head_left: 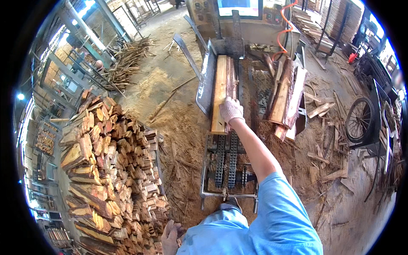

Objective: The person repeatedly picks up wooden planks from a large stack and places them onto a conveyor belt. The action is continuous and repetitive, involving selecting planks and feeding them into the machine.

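Observation:
A long split log (220,91) with a pale cut face and rough bark lies lengthwise on the chain conveyor (225,165) in front of me. My right hand (231,109), in a light knitted glove, is closed over the log's near part, at the bark side. Down at the lower edge, my left hand (171,236) hangs beside the big stack of split wood (123,170). Its gloved fingers look loosely apart; part of it is out of the picture. A dark metal plate (205,85) stands along the left of the log.
More bark-edged slabs (287,95) rest on a stand to the right of the conveyor. A machine cabinet with a screen (240,7) stands beyond, with an orange coiled hose (285,29). Wood scraps litter the right floor near a wheeled cart (361,120). Thin sticks (127,61) lie heaped far left.

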`<state>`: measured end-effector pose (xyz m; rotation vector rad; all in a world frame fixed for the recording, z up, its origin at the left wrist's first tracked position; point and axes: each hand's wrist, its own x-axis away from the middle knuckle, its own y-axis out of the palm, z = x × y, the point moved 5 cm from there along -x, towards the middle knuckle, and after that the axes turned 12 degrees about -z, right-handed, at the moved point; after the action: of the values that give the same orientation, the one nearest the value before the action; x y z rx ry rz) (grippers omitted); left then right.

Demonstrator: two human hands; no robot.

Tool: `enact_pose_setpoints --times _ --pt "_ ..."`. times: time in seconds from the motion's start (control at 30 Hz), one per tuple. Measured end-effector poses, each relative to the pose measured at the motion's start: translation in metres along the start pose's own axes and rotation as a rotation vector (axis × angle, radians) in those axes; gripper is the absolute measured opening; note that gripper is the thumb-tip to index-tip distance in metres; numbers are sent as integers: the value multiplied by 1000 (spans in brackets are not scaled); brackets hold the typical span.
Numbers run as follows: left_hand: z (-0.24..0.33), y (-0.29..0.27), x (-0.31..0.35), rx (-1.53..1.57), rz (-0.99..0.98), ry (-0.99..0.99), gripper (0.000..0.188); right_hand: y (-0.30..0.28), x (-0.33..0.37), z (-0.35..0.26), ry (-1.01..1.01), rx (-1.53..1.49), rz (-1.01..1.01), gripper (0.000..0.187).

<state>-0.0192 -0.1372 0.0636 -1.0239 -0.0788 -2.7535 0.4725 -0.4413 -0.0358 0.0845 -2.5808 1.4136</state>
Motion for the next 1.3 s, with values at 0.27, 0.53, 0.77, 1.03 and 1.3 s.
enact_pose_setpoints --times 0.27,0.53,0.77,1.03,1.3 --pt "-3 -7 -17 -182 -145 225 47 -1 85 -3 -206 -72 261 56" --pt "-34 -19 -8 96 -17 238 54 40 276 -66 -700 -299 143 58" --pt "-60 -44 1 204 29 294 71 125 369 -104 -801 -333 -426 54" --pt "-72 -84 37 300 245 272 50 143 369 -101 -822 -182 -520 52" --pt "-83 -120 61 324 260 336 63 172 402 -132 -780 -193 -423 44"
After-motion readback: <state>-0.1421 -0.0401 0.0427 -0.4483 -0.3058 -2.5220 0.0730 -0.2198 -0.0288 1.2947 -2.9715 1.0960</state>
